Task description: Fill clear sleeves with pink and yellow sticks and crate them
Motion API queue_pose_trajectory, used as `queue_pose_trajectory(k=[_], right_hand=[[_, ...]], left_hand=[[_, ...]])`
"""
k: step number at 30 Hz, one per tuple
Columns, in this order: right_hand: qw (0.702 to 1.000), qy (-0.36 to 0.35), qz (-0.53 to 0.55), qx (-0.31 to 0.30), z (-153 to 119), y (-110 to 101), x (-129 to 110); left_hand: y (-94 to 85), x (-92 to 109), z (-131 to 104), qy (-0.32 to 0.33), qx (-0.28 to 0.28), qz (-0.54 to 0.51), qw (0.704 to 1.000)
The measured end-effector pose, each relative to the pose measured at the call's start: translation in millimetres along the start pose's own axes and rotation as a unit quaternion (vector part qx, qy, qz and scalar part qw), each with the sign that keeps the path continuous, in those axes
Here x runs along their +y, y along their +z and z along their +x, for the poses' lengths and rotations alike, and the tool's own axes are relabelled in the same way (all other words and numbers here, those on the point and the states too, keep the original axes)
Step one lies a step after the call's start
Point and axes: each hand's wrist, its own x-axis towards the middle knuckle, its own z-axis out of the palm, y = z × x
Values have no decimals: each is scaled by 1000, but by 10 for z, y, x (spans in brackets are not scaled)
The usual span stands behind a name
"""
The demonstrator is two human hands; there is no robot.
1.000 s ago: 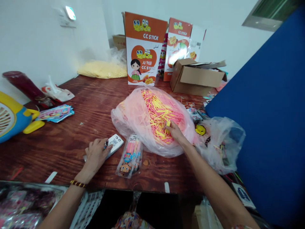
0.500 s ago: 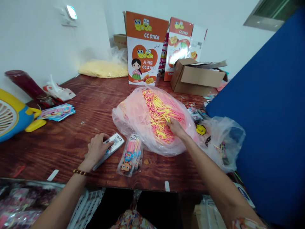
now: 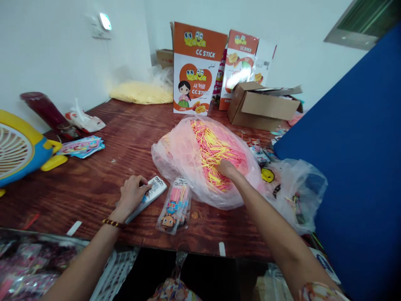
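Note:
My left hand (image 3: 133, 192) is closed over a stack of flat white-backed packets (image 3: 156, 188) on the table, thumb and fingers bent at its upper side. My right hand (image 3: 226, 168) reaches into an open clear plastic bag (image 3: 178, 152) full of thin pink and yellow sticks (image 3: 210, 144). Its fingers are sunk among the sticks and hidden, so their grip does not show. Between the two hands lie filled clear packets (image 3: 173, 205) with pink and yellow sticks and a cartoon face, overlapping each other.
Cartons (image 3: 199, 69) and an open cardboard box (image 3: 266, 106) stand at the back. To the left are a toy-like fan (image 3: 21, 148), a dark red bottle (image 3: 46, 110) and a tissue pack (image 3: 86, 121). A blue panel (image 3: 354, 159) bounds the right, beside another plastic bag (image 3: 305, 192).
My right hand has sunk deeper into the sticks, so its fingers no longer show. My left hand stays on the stack of packets. The whole view has shifted slightly.

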Motion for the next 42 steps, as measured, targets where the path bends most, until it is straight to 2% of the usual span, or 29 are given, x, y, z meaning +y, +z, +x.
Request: queue_pose_trajectory(k=[3,5,9,12,15,20,27,30,33,35,37,42], right_hand=[[994,-34,97,29,-70,-57,132],[980,-67,180,43,-152,-69,229],[931,-133,337,46,-326,25,358],[894,-173,410,51,-420,156,411],[876,-189,440,51,-465,260,446],[876,-185,445,36,-480,292,430],[875,-191,442,50,-548,239,352],[874,-197,441,53,-581,215,351],[861,-212,457,71,-615,175,335],[841,-220,485,101,-672,143,255],[816,-231,521,103,-802,107,84],[717,-275,641,-1,-1394,47,-636]], left_hand=[[-39,29,-37,0,31,-28,999],[-75,34,-57,15,40,-47,998],[-127,-16,-71,38,48,-120,991],[-167,-42,-82,37,61,-156,985],[-223,-10,-108,45,73,-165,983],[-274,22,-117,40,79,-189,978],[-286,-43,-17,37,32,-285,957],[-307,7,-17,32,7,-312,949],[-349,90,-66,30,-2,-346,938],[-384,161,-117,36,-6,-364,931],[-416,249,-182,43,-18,-395,917],[-462,531,-405,82,-53,-446,890]])
